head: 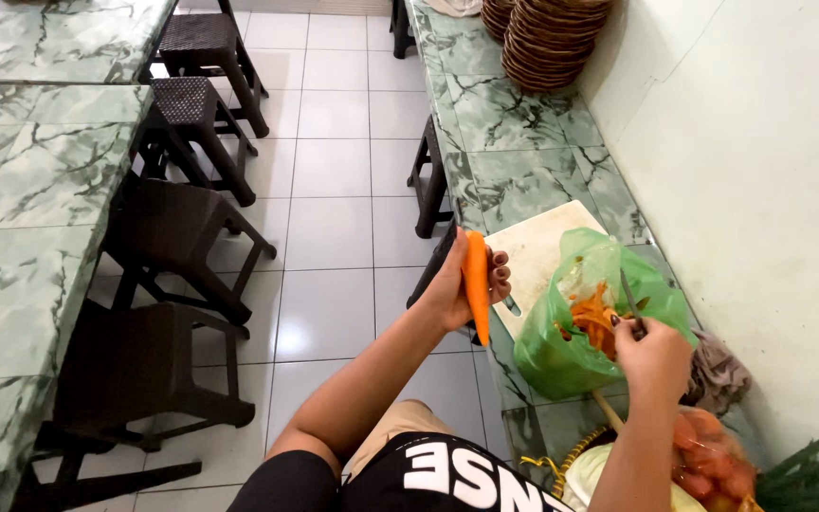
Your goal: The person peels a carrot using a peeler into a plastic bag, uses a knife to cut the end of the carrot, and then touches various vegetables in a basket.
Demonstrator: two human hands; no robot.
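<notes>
Fingers [498,275] of left hand [457,289] wrapped shut around peeled carrot [476,284], held near-vertical off the counter edge, over the floor. Right hand [651,356] closed on a peeler [629,305], its blade over the green plastic bag [561,365] holding orange peelings. White cutting board [533,251] behind bag on green marble counter [514,161]. Dark stools [182,237] left.

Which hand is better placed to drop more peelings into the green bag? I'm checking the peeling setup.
The right hand: it holds the peeler over the open green plastic bag of orange carrot peelings. The left hand holds the carrot beside the bag.
</notes>
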